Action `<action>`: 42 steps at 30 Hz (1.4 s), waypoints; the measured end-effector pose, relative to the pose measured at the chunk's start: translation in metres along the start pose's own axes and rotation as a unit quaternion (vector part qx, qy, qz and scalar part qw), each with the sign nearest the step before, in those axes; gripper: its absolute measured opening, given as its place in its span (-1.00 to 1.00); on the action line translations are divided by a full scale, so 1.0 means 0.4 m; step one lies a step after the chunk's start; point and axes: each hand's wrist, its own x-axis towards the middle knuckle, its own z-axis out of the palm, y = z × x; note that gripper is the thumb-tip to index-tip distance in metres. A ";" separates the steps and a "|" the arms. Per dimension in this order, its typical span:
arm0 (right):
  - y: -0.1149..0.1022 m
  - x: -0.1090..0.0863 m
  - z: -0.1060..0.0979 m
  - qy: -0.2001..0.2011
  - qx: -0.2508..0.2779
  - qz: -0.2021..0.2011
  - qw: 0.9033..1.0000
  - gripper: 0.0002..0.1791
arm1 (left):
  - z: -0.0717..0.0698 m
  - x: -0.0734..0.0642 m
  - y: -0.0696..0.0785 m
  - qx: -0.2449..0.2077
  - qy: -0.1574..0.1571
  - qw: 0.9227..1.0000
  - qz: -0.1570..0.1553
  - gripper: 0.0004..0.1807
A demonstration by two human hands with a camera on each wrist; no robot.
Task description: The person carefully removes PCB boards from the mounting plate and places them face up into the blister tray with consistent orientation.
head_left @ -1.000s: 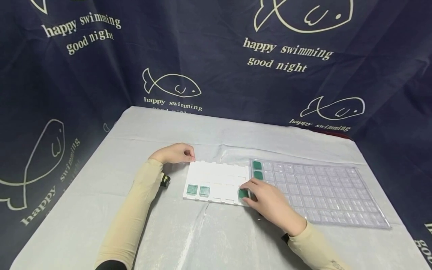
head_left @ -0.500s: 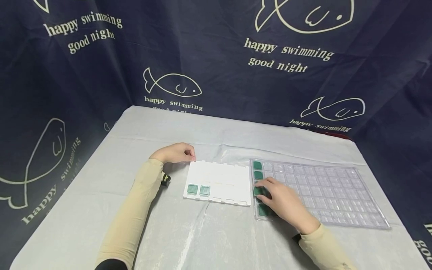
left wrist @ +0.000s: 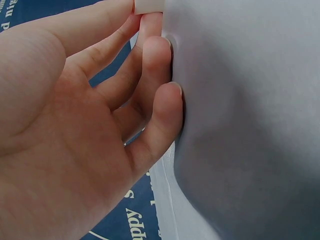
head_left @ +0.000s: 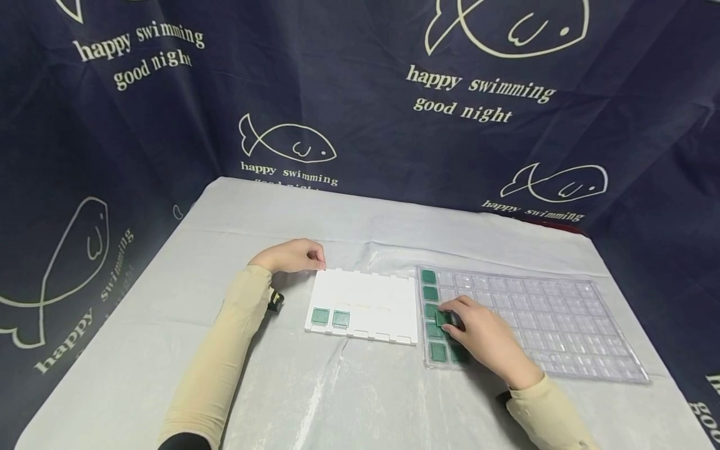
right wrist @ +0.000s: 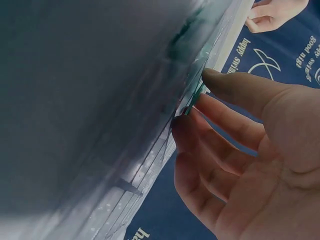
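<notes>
In the head view my left hand point(head_left: 292, 255) pinches the far left corner of a flat white tray point(head_left: 362, 290); the left wrist view shows thumb and forefinger at the white corner point(left wrist: 149, 6). Two green perforated circuit boards point(head_left: 320, 316) lie along the tray's near left side. My right hand point(head_left: 486, 331) holds another small green circuit board point(head_left: 442, 319) between thumb and fingers, over the left end of a clear compartment tray point(head_left: 562, 325). From the right wrist camera, only a thin green edge point(right wrist: 198, 95) of it shows by the fingertips.
Several green boards point(head_left: 429, 276) fill the clear tray's leftmost column, and another board point(head_left: 458, 354) sits partly under the right hand. The two trays stand side by side on a white-covered table point(head_left: 270, 387). A dark blue printed curtain point(head_left: 360, 81) hangs behind and at the sides.
My right hand has moved right with its circuit board, from the white tray's right edge to over the clear tray, uncovering more green boards. The left hand stays at its corner.
</notes>
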 end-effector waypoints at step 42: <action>0.006 -0.026 -0.005 0.001 -0.005 0.008 1.000 -0.70 | 0.004 0.008 -0.011 0.010 0.001 1.000 -0.011 -0.90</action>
